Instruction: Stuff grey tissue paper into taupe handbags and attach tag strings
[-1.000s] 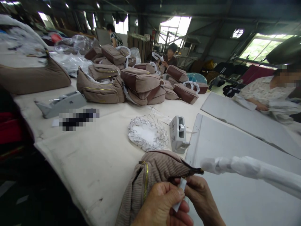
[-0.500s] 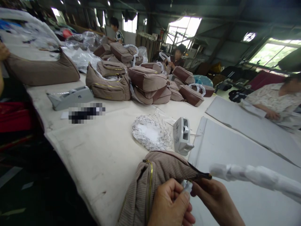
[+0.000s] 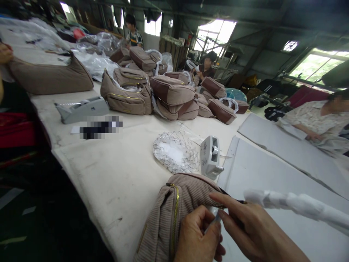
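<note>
A brown ribbed bag (image 3: pixel 160 211) with a gold zipper (image 3: pixel 176 207) lies at the near edge of the table. In front of it, my left hand (image 3: pixel 197 233) is closed in a pinch on a small strip of translucent plastic wrap (image 3: pixel 216 215) beside the bag's dark-edged end. My right hand (image 3: pixel 253 222) comes in from the right with index finger and thumb apart, the index reaching over that dark edge and the thumb tip at the strip. Part of the bag's edge is hidden behind my right hand. A white-wrapped strap (image 3: pixel 297 205) extends to the right.
Beyond the bag lie a bundle of thin ties (image 3: pixel 174 151) and a tape dispenser (image 3: pixel 211 156). Another dispenser (image 3: pixel 84 109) stands further left. Stacked brown bags (image 3: pixel 174 94) fill the back. Grey sheets (image 3: pixel 272 182) cover the right. A co-worker's hand (image 3: pixel 5 54) holds a bag at left.
My right hand has moved up and left, its index finger now stretched over the bag's dark edge. My left hand keeps its pinch. The bag has barely moved.
</note>
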`<state>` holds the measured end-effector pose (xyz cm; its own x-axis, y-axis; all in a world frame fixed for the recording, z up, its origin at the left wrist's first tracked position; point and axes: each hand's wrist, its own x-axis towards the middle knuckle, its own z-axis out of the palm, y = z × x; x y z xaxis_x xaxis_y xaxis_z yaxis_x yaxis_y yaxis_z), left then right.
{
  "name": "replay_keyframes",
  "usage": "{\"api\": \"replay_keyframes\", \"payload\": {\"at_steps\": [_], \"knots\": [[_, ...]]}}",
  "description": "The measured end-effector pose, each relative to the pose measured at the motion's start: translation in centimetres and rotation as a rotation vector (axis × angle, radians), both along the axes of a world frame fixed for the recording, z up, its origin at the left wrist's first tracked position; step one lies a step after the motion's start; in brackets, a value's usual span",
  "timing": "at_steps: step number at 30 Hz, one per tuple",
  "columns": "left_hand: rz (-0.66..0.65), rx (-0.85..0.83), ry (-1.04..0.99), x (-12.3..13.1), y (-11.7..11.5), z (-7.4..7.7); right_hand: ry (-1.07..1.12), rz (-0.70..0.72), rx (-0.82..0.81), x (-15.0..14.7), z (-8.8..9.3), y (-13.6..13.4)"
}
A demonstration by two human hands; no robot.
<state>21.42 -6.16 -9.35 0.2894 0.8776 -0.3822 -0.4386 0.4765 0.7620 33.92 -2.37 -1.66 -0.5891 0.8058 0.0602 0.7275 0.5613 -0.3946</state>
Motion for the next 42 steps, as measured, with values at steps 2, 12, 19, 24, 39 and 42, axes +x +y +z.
{"api": "replay_keyframes", "payload": {"at_steps": [2, 12, 19, 24, 39, 42], "knots": [[0.004, 0.008, -0.006, 0.1, 0.1, 0.0, -0.059, -0.01, -0.13, -0.5, 0.3, 0.3], [-0.006, -0.053, -0.027, -0.7, 0.2, 0.4, 0.016, 0.037, -0.247, 0.2, -0.3, 0.0], [-0.083, -0.223, -0.27, -1.9, 0.2, 1.0, 0.129, 0.121, 0.121, 1.3, -1.4, -1.7], [-0.102, -0.42, -0.442, -1.8, 0.2, 0.7, 0.166, 0.198, 0.381, 3.5, -5.4, -2.2], [-0.093, -0.393, -0.464, -1.2, 0.0, 0.7, 1.119, -0.648, -0.869, 0.7, -7.1, -4.5], [-0.164, -0.424, -0.492, -1.3, 0.1, 0.5, 1.296, -0.419, -1.188, 0.1, -8.6, -2.9]]}}
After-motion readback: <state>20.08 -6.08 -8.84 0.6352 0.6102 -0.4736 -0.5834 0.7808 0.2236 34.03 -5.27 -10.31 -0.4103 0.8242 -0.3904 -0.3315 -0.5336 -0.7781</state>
